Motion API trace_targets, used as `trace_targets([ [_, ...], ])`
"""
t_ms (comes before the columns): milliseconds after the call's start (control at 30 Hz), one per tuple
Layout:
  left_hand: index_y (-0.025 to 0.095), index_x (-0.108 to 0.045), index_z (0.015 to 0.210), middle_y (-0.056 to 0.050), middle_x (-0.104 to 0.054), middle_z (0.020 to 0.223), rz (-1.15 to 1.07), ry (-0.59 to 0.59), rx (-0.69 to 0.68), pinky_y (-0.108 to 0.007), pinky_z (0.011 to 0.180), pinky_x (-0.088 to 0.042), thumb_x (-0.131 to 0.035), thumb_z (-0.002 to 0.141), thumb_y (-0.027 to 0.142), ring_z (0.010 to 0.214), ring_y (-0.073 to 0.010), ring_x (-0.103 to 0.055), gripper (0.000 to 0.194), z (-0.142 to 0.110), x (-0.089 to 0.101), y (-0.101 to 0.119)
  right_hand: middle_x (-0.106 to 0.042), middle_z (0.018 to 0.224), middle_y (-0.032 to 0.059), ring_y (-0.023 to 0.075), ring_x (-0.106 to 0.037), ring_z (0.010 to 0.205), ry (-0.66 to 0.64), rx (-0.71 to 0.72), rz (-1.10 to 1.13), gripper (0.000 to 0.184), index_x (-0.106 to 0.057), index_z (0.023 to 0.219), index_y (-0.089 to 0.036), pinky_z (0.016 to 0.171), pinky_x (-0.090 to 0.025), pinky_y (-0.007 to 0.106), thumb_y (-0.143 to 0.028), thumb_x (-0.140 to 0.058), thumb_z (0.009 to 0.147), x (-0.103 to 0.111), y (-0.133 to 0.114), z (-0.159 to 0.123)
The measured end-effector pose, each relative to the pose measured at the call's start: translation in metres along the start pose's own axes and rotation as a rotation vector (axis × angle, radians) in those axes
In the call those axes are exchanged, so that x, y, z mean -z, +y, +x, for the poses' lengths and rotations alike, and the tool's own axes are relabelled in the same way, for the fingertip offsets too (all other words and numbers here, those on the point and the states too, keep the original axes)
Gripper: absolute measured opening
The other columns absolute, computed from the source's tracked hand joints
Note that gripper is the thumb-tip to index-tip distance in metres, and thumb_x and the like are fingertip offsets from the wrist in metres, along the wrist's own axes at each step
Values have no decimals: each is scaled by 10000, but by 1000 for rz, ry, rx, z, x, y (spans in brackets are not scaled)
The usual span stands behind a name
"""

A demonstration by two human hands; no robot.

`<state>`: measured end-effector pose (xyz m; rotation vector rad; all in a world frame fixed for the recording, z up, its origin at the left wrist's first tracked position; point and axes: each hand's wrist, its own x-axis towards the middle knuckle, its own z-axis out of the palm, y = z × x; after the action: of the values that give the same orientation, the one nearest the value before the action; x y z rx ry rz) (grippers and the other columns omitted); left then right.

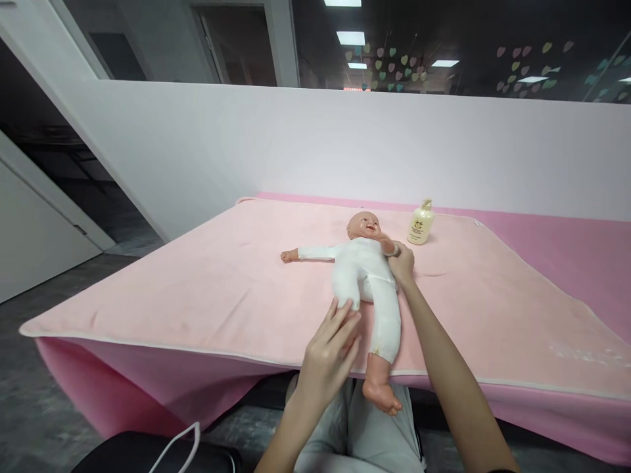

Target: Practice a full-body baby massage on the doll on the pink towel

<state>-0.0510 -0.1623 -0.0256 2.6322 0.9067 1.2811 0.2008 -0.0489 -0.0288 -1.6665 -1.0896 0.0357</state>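
A baby doll point(365, 259) with a white cloth body lies on its back, its head toward the wall. My right hand point(401, 261) is closed around the doll's arm on the right, close to its small hand. Stretched and slightly apart, the fingers of my left hand point(331, 351) touch the lower end of the doll's leg on the left. That leg's foot is hidden from me. The other leg lies straight, and its bare foot point(381, 387) reaches past the table's front edge. The doll's other arm extends out to the left.
A pale yellow pump bottle point(420, 225) stands behind my right hand. The doll lies on a light pink blanket point(221, 276), over a darker pink cover point(557, 256). A white wall point(305, 144) with glass above borders the back. A black seat point(152, 453) is at the lower left.
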Motion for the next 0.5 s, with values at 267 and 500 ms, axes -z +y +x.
trace_targets([
  [267,204,-509,1219,-74,-451,1364,-62,33,52,-409,1021,-419,-467,838,162,1311,-252,-332,385,27,-12,-2,-636,934,67,227,-475,862,-75,126,-128,398,-614,931,-173,763,-387,324,-105,-407,599,2,-5,-3],
  [500,221,-506,1219,-70,-493,1327,54,-80,24,-328,947,-487,-505,826,155,1280,-249,-384,398,-49,15,16,-598,806,66,226,-526,728,104,-259,-54,272,-513,900,-183,661,-404,311,-271,-496,643,2,13,5],
])
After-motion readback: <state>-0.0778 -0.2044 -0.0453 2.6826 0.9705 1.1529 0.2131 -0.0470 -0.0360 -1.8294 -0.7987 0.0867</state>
